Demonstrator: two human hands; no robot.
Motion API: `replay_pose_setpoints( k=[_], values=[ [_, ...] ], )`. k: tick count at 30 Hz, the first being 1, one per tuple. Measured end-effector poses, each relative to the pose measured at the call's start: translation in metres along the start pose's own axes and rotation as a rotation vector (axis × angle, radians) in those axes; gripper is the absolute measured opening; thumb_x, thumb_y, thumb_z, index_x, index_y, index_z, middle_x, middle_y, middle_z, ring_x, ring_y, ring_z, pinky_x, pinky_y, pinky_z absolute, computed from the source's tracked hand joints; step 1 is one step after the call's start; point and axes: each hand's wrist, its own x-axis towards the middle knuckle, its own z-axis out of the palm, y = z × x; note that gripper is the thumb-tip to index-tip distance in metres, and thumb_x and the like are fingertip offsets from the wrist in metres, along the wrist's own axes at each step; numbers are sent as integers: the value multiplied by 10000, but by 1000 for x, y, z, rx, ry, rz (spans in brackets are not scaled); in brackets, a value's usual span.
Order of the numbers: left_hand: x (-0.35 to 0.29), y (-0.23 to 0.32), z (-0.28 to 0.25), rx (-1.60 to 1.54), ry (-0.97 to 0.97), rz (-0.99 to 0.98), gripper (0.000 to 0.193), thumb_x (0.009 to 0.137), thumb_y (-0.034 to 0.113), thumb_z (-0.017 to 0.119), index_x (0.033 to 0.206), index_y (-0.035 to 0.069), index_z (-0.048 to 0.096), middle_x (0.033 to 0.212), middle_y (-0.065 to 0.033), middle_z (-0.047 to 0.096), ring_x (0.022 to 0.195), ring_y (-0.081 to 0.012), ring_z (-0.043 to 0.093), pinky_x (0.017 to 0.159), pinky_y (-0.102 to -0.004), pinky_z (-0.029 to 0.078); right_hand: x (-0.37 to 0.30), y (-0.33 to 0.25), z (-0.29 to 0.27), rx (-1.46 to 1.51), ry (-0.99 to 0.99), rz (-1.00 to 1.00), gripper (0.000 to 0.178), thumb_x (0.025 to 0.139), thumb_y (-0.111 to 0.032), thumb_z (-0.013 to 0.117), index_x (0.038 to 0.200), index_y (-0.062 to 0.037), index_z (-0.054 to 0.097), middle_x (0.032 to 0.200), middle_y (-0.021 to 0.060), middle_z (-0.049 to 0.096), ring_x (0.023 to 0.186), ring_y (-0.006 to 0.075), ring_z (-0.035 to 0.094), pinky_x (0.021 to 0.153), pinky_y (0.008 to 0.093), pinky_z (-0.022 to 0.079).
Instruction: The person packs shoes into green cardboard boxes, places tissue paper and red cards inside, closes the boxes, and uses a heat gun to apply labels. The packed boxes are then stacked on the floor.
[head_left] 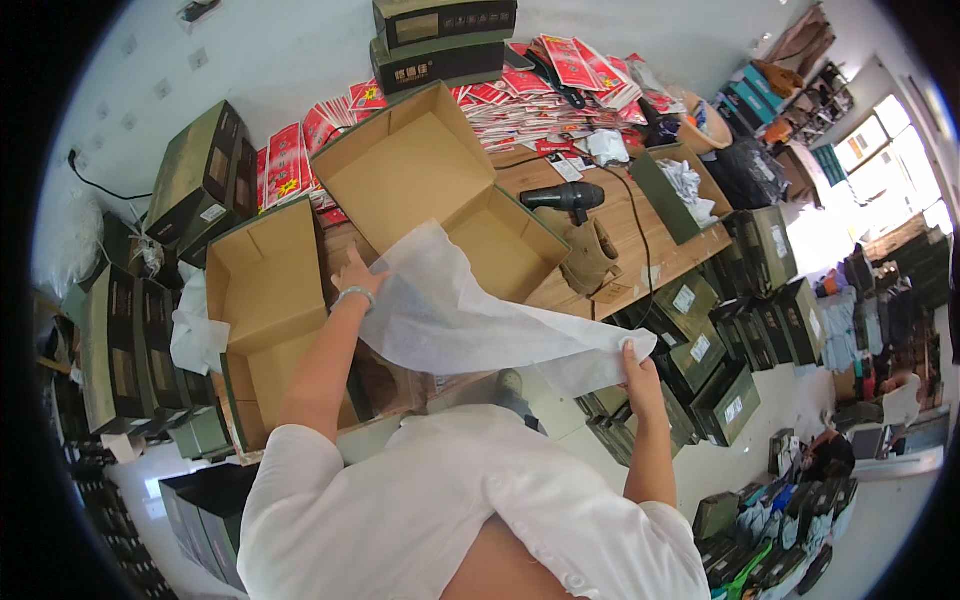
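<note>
A sheet of thin white tissue paper (450, 305) stretches between my hands, hanging in front of the open boxes. My right hand (640, 378) pinches its right end, thumb on top. My left hand (357, 277), with a bracelet at the wrist, grips the sheet's left edge, though its fingertips are partly hidden. Just beyond the sheet stands an open shoebox (420, 160) with a bare tan inside, its lid tipped up. Another open box (268, 275) lies to the left of my left forearm.
A black hair dryer (560, 198) and a tan boot (590, 255) rest on the wooden table (640, 215). Red printed cards (500, 115) are heaped behind. A box with crumpled paper (680, 190) stands at right. Stacked shoeboxes (690, 340) crowd the floor.
</note>
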Motion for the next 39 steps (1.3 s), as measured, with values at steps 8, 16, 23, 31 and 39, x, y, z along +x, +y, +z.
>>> replay_pose_setpoints(
  k=[8,16,23,31,39],
  values=[
    [10,-34,-57,-450,275,247,326,888,377,605,946,58,643,884,-106,664,856,-245,630,756,-376,486,134,-17,-80,-574,-220,-251,416,813,-323,711,1030,20,619,912,141,671,850,234,642,749,346,480],
    [103,-25,-256,-359,725,211,358,929,302,533,1134,18,603,1000,-173,658,907,-265,623,820,-335,462,234,-80,30,-667,-623,-146,465,908,-427,573,895,32,650,742,115,630,712,166,562,694,330,461],
    [193,55,-268,-577,873,385,394,933,287,515,1326,272,520,981,-129,661,868,-240,635,828,-329,473,281,-20,126,-275,-185,-339,412,967,-342,476,855,35,597,706,186,593,671,294,564,660,388,449],
    [268,79,-204,50,397,180,635,914,378,553,1442,455,210,1109,-131,646,957,-324,631,792,-424,498,267,1,141,-304,127,-429,213,968,-198,463,1005,5,512,832,262,568,768,447,542,703,443,443],
    [267,79,-180,240,588,81,650,893,361,575,1459,290,263,1272,-175,546,1096,-361,557,900,-462,436,231,-38,139,-535,-40,-211,614,930,-283,522,1448,-156,218,1109,173,585,960,312,604,808,403,477]
  ],
)
